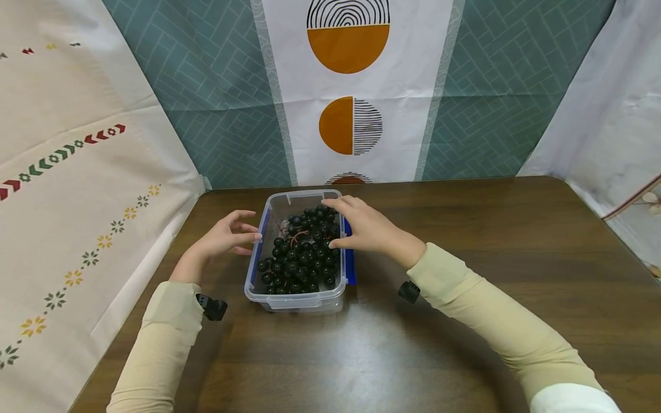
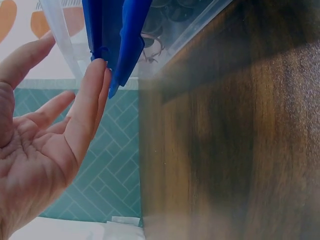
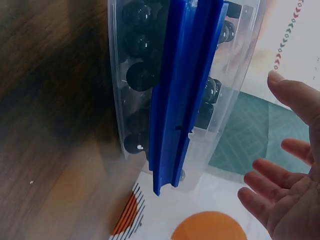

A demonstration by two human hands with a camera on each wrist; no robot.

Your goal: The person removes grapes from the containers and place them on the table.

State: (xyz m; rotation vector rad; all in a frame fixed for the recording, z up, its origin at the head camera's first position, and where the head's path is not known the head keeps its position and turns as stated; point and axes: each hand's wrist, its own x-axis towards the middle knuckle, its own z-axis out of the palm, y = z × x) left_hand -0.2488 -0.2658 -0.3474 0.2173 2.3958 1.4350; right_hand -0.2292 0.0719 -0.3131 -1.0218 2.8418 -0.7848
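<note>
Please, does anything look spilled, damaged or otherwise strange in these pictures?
Nothing stands out as odd. The dark grapes sit inside the upright clear container, and its blue side latches hang unfastened, which seems normal while it is uncovered.

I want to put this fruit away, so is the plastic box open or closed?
Open: the head view looks straight down into the plastic box, where the dark grapes lie uncovered.

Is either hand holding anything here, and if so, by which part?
Nothing is held. The left hand is beside the left blue latch of the container, not gripping it, and the right hand hovers by the opposite side.
</note>
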